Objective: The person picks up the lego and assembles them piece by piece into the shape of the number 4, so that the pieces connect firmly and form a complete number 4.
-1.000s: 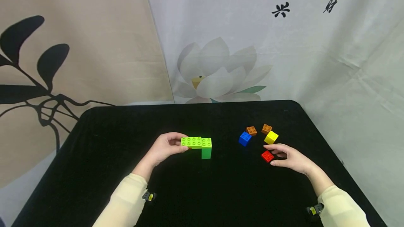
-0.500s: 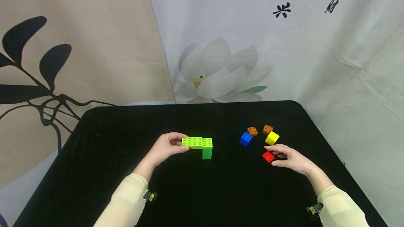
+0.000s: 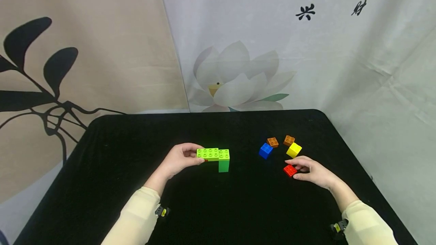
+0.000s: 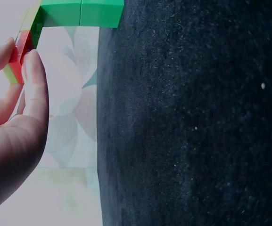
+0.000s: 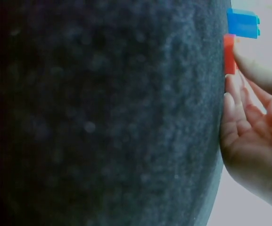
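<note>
From where I stand, with the table's far edge as 12 o'clock, the red block (image 3: 290, 170) sits on the black table (image 3: 221, 211), studs up. The person's right hand (image 3: 315, 171) is at its 3 o'clock side, thumb and fingertips close about the block; I cannot tell whether they pinch it. It looks like hard plastic: light, stiff, slightly slick and unlikely to break. 2 opposite side walls should give the best hold, leaving the studs free.

Well apart at 9 o'clock, the left hand (image 3: 177, 160) pinches the near end of the joined blocks (image 3: 208, 154), light green over red there, darker green under the other end. They are probably light too, but held by 1 end they could twist or part at a seam; gripping across the joint seems wise.

From the red block, the yellow block (image 3: 294, 150) is near at 12 o'clock, 2 orange blocks (image 3: 288, 140) lie beyond, towards 11 and 12, and the blue block (image 3: 265, 151) lies between 10 and 11.
</note>
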Action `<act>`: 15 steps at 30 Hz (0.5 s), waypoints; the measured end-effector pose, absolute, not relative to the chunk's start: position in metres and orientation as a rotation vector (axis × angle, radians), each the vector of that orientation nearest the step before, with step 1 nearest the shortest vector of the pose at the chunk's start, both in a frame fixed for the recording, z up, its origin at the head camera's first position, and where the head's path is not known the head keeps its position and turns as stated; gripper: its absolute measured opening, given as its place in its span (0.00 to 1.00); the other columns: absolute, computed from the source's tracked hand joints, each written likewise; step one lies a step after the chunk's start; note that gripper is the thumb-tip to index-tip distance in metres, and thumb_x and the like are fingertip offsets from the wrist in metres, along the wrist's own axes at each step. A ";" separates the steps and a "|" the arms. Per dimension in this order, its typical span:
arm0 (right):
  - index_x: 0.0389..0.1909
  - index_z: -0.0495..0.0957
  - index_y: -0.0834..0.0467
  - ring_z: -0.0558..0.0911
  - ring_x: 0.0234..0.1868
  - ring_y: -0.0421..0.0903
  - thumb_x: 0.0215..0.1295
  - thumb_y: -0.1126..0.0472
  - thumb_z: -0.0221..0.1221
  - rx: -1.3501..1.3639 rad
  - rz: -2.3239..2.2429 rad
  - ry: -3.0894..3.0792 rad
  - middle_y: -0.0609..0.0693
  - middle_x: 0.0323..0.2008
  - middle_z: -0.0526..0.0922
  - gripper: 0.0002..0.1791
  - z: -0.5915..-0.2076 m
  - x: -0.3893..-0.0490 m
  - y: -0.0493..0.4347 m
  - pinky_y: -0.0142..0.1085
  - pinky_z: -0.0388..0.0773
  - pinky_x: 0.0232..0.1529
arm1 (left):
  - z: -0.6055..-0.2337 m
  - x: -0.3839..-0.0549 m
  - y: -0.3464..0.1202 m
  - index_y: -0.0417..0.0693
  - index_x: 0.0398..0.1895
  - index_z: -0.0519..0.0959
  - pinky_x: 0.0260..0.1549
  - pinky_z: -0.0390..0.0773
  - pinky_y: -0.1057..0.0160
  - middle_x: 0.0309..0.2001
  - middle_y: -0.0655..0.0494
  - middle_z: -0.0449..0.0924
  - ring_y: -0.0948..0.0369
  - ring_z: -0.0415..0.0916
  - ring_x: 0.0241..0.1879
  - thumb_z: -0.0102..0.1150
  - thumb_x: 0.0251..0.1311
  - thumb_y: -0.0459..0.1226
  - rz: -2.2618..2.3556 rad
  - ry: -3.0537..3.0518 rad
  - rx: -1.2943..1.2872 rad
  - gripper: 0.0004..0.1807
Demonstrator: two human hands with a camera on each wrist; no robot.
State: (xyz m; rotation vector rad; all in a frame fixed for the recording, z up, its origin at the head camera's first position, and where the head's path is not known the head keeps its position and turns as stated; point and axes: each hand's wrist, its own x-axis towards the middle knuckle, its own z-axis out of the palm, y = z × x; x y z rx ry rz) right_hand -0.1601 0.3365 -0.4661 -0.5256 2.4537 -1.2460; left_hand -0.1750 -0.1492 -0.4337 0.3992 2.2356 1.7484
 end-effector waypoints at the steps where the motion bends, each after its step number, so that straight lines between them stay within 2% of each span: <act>1: 0.63 0.73 0.63 0.74 0.51 0.54 0.65 0.63 0.64 -0.525 -1.244 2.456 0.63 0.58 0.72 0.26 -0.466 -0.160 0.336 0.33 0.76 0.49 | -0.434 -0.175 -0.149 0.40 0.54 0.80 0.46 0.82 0.57 0.45 0.47 0.83 0.52 0.82 0.45 0.70 0.58 0.36 1.747 2.237 0.398 0.20; 15: 0.54 0.78 0.63 0.74 0.42 0.48 0.62 0.65 0.65 -0.542 -1.255 2.485 0.57 0.46 0.75 0.19 -0.469 -0.162 0.334 0.32 0.76 0.41 | -0.434 -0.175 -0.149 0.40 0.54 0.80 0.46 0.82 0.57 0.46 0.47 0.83 0.52 0.82 0.45 0.70 0.59 0.36 1.752 2.233 0.403 0.20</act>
